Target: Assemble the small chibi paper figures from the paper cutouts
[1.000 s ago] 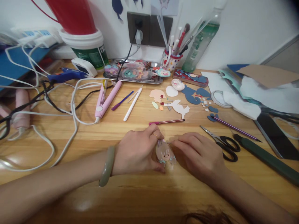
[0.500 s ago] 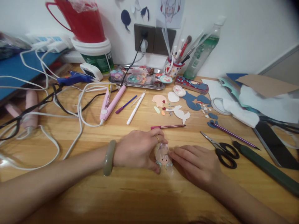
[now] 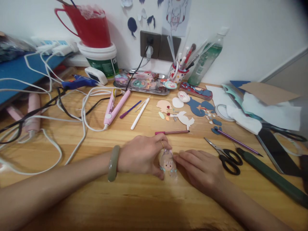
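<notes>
A small paper character figure (image 3: 167, 163) with a drawn face and a clear, shiny covering lies on the wooden table. My left hand (image 3: 141, 155), with a ring and a green bangle, grips it from the left, fingers at its top and thumb at its lower left edge. My right hand (image 3: 202, 168) rests at its right side, fingers pressed together and fingertips on its edge; whether they pinch it is hidden. A red pen (image 3: 172, 132) lies just beyond my hands. Black-handled scissors (image 3: 226, 155) lie to the right.
Cut paper pieces (image 3: 184, 119) lie beyond the pen. A pink hair iron (image 3: 116, 109) and white cables (image 3: 83, 128) are at left. Farther back stand a metal tray (image 3: 154, 91), a pen cup (image 3: 177, 73) and a bottle (image 3: 205, 61). A green tool (image 3: 271, 176) and phone (image 3: 276, 152) lie right.
The view has shifted slightly, so the back objects appear a little lower. Both hands keep nearly the same position around the figure.
</notes>
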`<state>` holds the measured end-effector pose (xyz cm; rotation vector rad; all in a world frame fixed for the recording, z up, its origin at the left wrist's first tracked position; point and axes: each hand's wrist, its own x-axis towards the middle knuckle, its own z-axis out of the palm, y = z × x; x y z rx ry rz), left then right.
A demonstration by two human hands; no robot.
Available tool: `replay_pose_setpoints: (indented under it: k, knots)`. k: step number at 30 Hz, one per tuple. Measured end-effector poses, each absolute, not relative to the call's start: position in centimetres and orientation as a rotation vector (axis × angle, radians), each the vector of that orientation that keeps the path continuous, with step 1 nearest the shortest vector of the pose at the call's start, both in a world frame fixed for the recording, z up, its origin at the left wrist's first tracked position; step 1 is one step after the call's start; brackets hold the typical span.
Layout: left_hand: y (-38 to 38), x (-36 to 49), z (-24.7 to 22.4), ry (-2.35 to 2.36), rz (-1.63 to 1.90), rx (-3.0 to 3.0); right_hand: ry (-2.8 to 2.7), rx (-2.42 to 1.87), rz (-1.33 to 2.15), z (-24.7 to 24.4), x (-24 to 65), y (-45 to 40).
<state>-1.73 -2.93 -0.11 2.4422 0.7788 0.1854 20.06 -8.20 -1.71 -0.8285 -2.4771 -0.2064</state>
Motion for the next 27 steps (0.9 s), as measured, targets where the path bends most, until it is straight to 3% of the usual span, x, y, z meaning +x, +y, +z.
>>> replay_pose_setpoints:
  k: [27]
  knots:
    - [-2.91, -1.60, 0.02, 0.791, 0.146, 2.443, -2.481, -0.796, -0.155, -2.12, 20.12, -8.01]
